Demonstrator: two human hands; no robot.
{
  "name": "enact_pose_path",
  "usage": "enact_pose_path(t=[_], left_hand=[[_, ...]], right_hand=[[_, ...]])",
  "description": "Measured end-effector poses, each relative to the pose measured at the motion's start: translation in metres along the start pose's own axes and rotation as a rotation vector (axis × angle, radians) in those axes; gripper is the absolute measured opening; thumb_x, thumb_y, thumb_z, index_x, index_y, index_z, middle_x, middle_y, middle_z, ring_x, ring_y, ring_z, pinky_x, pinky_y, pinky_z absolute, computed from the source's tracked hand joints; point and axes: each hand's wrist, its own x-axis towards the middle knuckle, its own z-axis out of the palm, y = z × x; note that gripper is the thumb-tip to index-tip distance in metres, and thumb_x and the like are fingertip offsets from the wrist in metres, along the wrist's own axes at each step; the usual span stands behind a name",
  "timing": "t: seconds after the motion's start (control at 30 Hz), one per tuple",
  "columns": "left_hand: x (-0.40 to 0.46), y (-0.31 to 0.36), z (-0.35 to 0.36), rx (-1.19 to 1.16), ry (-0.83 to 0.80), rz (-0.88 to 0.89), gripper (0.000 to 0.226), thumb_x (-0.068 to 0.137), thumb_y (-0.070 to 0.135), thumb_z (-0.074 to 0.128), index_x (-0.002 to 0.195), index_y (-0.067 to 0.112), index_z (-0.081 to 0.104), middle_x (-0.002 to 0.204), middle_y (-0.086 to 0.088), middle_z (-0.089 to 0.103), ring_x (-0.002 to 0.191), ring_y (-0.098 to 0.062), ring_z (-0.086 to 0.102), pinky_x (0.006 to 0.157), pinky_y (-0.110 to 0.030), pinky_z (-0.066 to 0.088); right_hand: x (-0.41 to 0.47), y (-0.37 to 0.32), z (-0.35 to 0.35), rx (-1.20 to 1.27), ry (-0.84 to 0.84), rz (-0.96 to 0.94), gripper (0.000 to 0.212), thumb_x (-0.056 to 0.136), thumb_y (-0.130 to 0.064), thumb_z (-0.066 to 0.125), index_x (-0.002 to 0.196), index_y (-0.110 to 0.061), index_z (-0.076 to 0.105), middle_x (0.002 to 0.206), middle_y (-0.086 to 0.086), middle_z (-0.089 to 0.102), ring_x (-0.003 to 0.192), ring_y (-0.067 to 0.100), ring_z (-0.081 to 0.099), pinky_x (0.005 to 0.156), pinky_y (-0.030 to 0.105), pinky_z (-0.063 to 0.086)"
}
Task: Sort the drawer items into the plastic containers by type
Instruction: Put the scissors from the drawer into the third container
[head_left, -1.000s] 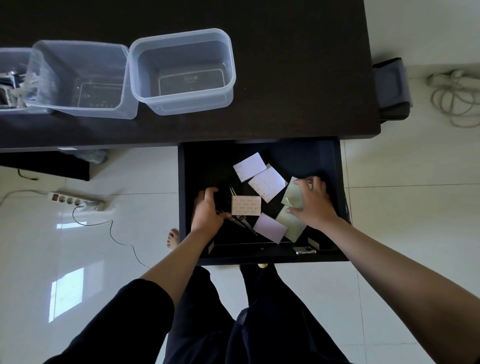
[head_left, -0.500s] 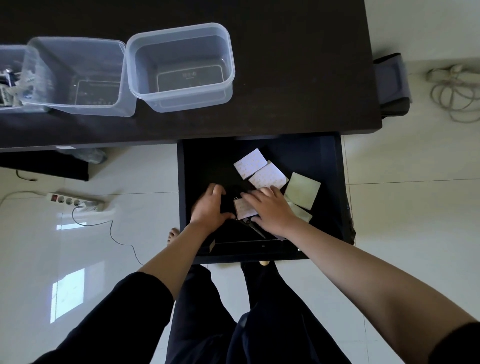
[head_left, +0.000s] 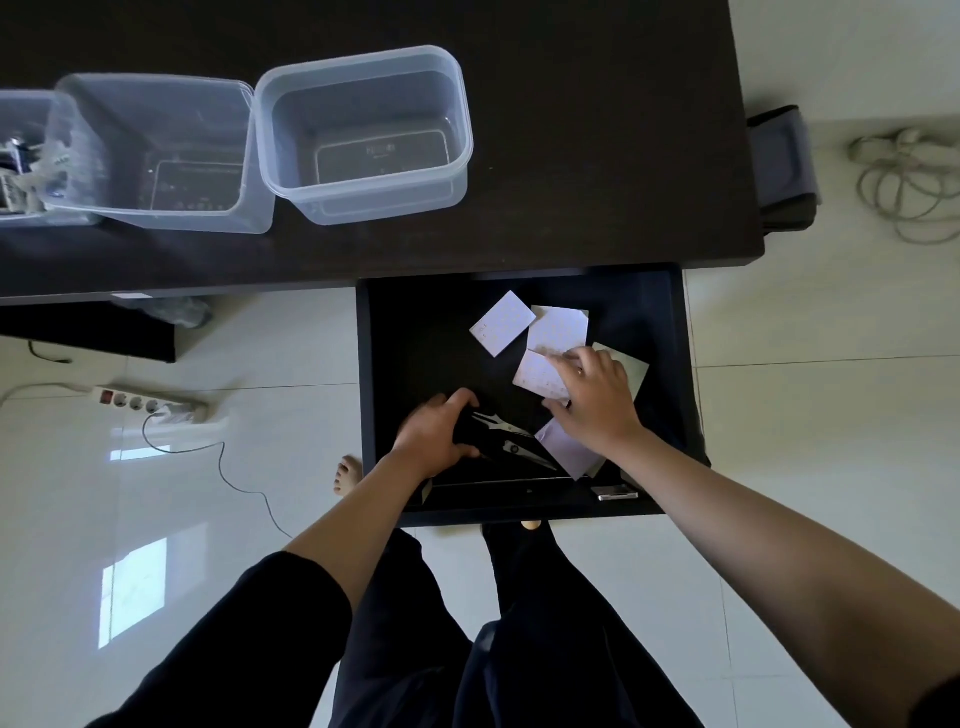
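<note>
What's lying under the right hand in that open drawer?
The right hand presses on a white card, with a pale green note sticking out behind it and a lilac one below. Whatever lies directly beneath the palm is covered.

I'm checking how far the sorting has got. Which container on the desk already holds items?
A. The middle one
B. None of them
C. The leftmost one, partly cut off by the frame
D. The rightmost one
C: the leftmost container shows small items inside, while the middle container and the rightmost container show only bare bottoms.
</note>
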Motion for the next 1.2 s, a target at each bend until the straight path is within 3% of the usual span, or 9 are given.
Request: enact_pose_path(t=[0.17, 0.3, 0.37, 0.43, 0.53, 0.77, 0.87, 1.03, 1.2], left_hand=[[-0.011, -0.002, 0.002, -0.081, 0.06, 0.013, 0.05, 0.074, 0.023, 0.078, 0.117, 0.019, 0.052, 0.116, -0.006, 0.047, 0.09, -0.022, 0.058, 0.077, -0.032, 0.052], [-0.015, -0.008, -0.001, -0.164, 0.073, -0.022, 0.046, 0.074, 0.021, 0.078, 0.113, 0.018, 0.054, 0.109, -0.005, 0.058, 0.095, -0.021, 0.059, 0.08, -0.03, 0.05], [-0.019, -0.009, -0.005, -0.231, 0.089, -0.074, 0.045, 0.075, 0.023, 0.077, 0.113, 0.018, 0.054, 0.105, -0.004, 0.062, 0.091, -0.019, 0.06, 0.079, -0.031, 0.051], [-0.022, -0.008, -0.008, -0.272, 0.128, -0.108, 0.044, 0.077, 0.025, 0.075, 0.115, 0.018, 0.053, 0.102, -0.004, 0.063, 0.089, -0.018, 0.06, 0.078, -0.033, 0.052], [-0.028, -0.003, -0.015, -0.359, 0.2, -0.144, 0.042, 0.083, 0.024, 0.07, 0.119, 0.018, 0.049, 0.109, -0.005, 0.06, 0.097, -0.018, 0.058, 0.083, -0.032, 0.05], [-0.053, 0.001, -0.037, -0.521, 0.285, -0.195, 0.041, 0.09, 0.011, 0.059, 0.127, 0.017, 0.042, 0.12, -0.006, 0.057, 0.1, -0.014, 0.055, 0.085, -0.026, 0.046], [-0.069, 0.002, -0.048, -0.573, 0.353, -0.188, 0.04, 0.089, 0.01, 0.061, 0.126, 0.016, 0.047, 0.115, -0.001, 0.059, 0.097, -0.011, 0.056, 0.084, -0.023, 0.048], [-0.094, -0.002, -0.07, -0.685, 0.49, -0.166, 0.036, 0.083, 0.013, 0.071, 0.116, 0.021, 0.059, 0.096, 0.012, 0.062, 0.081, 0.001, 0.059, 0.068, -0.007, 0.047], [-0.11, -0.015, -0.101, -0.757, 0.56, -0.077, 0.036, 0.08, 0.015, 0.074, 0.112, 0.024, 0.062, 0.097, 0.006, 0.067, 0.073, -0.008, 0.063, 0.061, -0.009, 0.049]], right_hand=[[-0.018, -0.018, 0.021, 0.014, 0.089, -0.234, 0.028, 0.067, -0.028, 0.077, 0.089, -0.014, 0.065, 0.084, 0.005, 0.059, 0.079, 0.029, 0.059, 0.069, 0.037, 0.048], [-0.018, -0.022, 0.023, 0.025, -0.02, -0.278, 0.032, 0.064, -0.037, 0.082, 0.075, -0.015, 0.061, 0.075, 0.0, 0.058, 0.076, 0.027, 0.059, 0.067, 0.037, 0.046], [-0.014, -0.025, 0.021, -0.033, -0.146, -0.311, 0.039, 0.065, -0.047, 0.079, 0.081, -0.015, 0.064, 0.08, 0.0, 0.062, 0.085, 0.027, 0.059, 0.074, 0.037, 0.043], [-0.009, -0.031, 0.021, -0.129, -0.31, -0.3, 0.048, 0.073, -0.052, 0.07, 0.102, -0.014, 0.063, 0.1, 0.002, 0.062, 0.105, 0.026, 0.052, 0.087, 0.037, 0.036], [-0.005, -0.038, 0.027, -0.169, -0.372, -0.237, 0.041, 0.083, -0.041, 0.063, 0.115, -0.015, 0.059, 0.112, 0.003, 0.062, 0.115, 0.025, 0.048, 0.094, 0.036, 0.032], [-0.004, -0.044, 0.029, 0.141, -0.276, -0.036, 0.02, 0.079, -0.028, 0.065, 0.096, -0.018, 0.069, 0.091, -0.001, 0.07, 0.093, 0.021, 0.062, 0.084, 0.029, 0.044], [-0.003, -0.051, 0.019, 0.448, -0.198, 0.104, 0.012, 0.079, -0.017, 0.068, 0.091, -0.013, 0.068, 0.088, 0.0, 0.062, 0.083, 0.018, 0.061, 0.073, 0.028, 0.048], [-0.004, -0.069, -0.003, 0.703, -0.079, 0.192, 0.013, 0.089, -0.001, 0.053, 0.098, -0.008, 0.059, 0.086, 0.002, 0.064, 0.083, 0.021, 0.064, 0.075, 0.033, 0.052], [-0.012, -0.097, -0.032, 0.737, 0.164, 0.194, 0.014, 0.089, 0.0, 0.055, 0.1, -0.007, 0.06, 0.078, -0.003, 0.059, 0.075, 0.014, 0.059, 0.065, 0.014, 0.045]])
